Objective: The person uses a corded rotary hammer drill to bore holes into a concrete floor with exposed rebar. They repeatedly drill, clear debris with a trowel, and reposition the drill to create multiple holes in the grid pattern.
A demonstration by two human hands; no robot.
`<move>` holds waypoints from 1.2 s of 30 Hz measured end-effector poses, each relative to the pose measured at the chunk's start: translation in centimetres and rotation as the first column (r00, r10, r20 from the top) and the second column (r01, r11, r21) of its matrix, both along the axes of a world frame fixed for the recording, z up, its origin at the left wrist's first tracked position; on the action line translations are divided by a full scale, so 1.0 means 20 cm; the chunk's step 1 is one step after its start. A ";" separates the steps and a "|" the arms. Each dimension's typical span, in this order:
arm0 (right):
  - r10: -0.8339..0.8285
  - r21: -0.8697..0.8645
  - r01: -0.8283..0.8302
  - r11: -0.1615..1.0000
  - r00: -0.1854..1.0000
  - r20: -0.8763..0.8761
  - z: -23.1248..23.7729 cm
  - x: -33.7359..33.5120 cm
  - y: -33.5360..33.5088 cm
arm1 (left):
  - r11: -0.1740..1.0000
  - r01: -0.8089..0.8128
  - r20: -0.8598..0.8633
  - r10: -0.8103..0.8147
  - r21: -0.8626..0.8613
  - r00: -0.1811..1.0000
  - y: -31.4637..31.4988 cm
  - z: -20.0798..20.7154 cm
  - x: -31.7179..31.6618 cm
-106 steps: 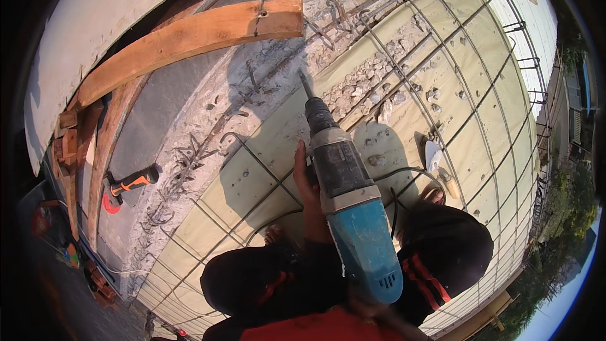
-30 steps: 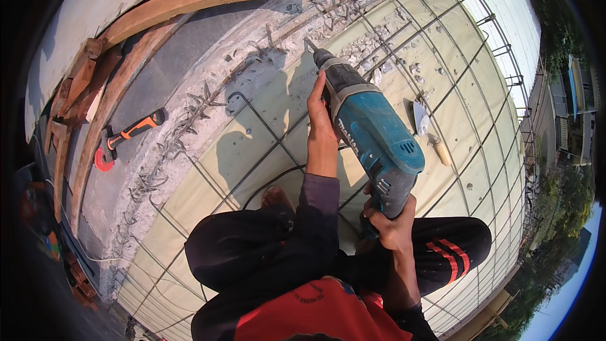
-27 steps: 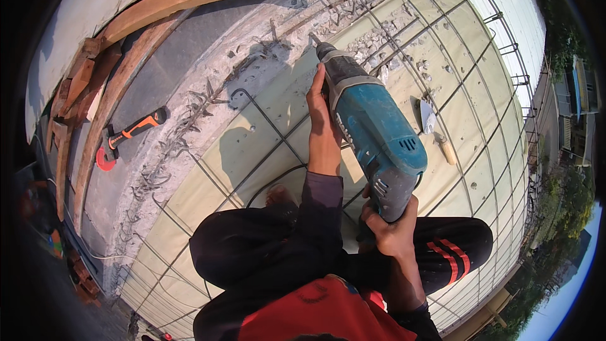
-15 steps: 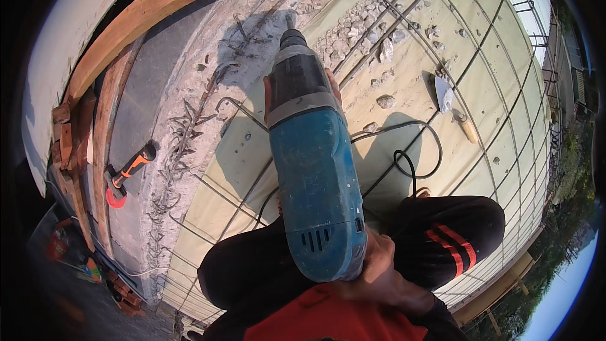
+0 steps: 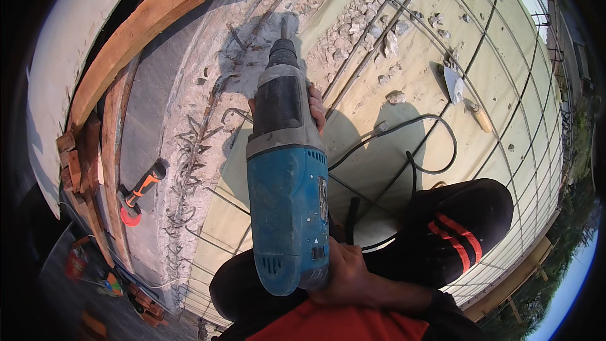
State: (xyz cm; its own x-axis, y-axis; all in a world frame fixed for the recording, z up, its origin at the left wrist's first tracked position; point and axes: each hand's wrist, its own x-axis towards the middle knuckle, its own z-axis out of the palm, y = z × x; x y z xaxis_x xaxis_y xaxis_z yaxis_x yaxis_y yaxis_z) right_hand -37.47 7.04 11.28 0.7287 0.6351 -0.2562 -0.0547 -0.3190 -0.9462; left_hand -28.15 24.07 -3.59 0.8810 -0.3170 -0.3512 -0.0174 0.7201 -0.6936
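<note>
A blue and grey rotary hammer drill (image 5: 287, 183) points away from me, its bit (image 5: 285, 25) over the broken concrete edge (image 5: 208, 63). Whether the tip touches the concrete, I cannot tell. My right hand (image 5: 344, 269) is closed round the rear handle. Under the front housing my left hand (image 5: 317, 107) grips the drill from below; only some fingers show at its sides, and the rest is hidden. A black power cord (image 5: 451, 136) loops to the right of the drill. My bent knees (image 5: 467, 233) are on both sides of the tool.
Steel rebar (image 5: 404, 6) crosses the pale sheet on the right, with concrete rubble (image 5: 366, 16) and a trowel (image 5: 453, 85) on it. Bent wires stick out along the concrete edge. On the left lie an orange-and-black-handled hammer (image 5: 144, 188) and wooden boards (image 5: 145, 31).
The drill's body has swung left and its bit has come further into view. My hands have moved with it, still holding on. More of the cord shows at the right.
</note>
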 end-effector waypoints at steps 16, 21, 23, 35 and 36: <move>-0.038 -0.110 0.052 0.993 0.992 0.123 -0.02 -0.10 0.28 | 0.913 -0.016 0.113 -0.033 0.407 0.993 -0.02 -0.05 -0.12; 0.080 -0.246 -0.057 0.968 0.993 0.085 -0.09 -0.08 0.14 | 0.885 -0.037 0.170 -0.048 0.464 0.984 -0.10 -0.09 -0.13; 0.091 -0.317 -0.092 0.944 0.996 -0.018 -0.11 -0.06 0.05 | 0.870 -0.054 0.197 -0.051 0.490 0.979 -0.14 -0.10 -0.13; -0.432 -0.166 0.399 0.902 0.850 -0.303 0.31 0.48 -0.42 | 0.726 -0.029 -0.069 0.105 0.687 0.992 -0.45 0.17 0.32; -0.416 -0.159 0.385 0.909 0.851 -0.321 0.35 0.55 -0.46 | 0.737 -0.040 -0.068 0.115 0.675 0.991 -0.46 0.23 0.34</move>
